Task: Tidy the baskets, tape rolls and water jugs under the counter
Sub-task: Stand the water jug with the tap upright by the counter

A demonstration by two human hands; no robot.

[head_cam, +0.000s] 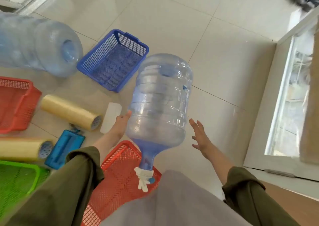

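An empty clear-blue water jug [160, 105] hangs above the floor, neck toward me with a white cloth tied on its mouth. My left hand [121, 122] presses flat against its left side. My right hand [200, 136] is open, fingers spread, a short gap from its right side. A second jug [39, 44] lies on its side at far left. A blue basket [112, 60] rests on the tiles, red baskets lie at left [15, 105] and under the jug's neck [120, 174], and a green basket [19, 179] is at lower left. Two yellowish tape rolls [69, 112] [22, 149] lie on the floor.
A blue plastic block [64, 148] and a white flat piece [111, 118] lie between the rolls and my left arm. A white-framed glass cabinet [290, 94] stands at right. Bare tiles stretch ahead and to the right.
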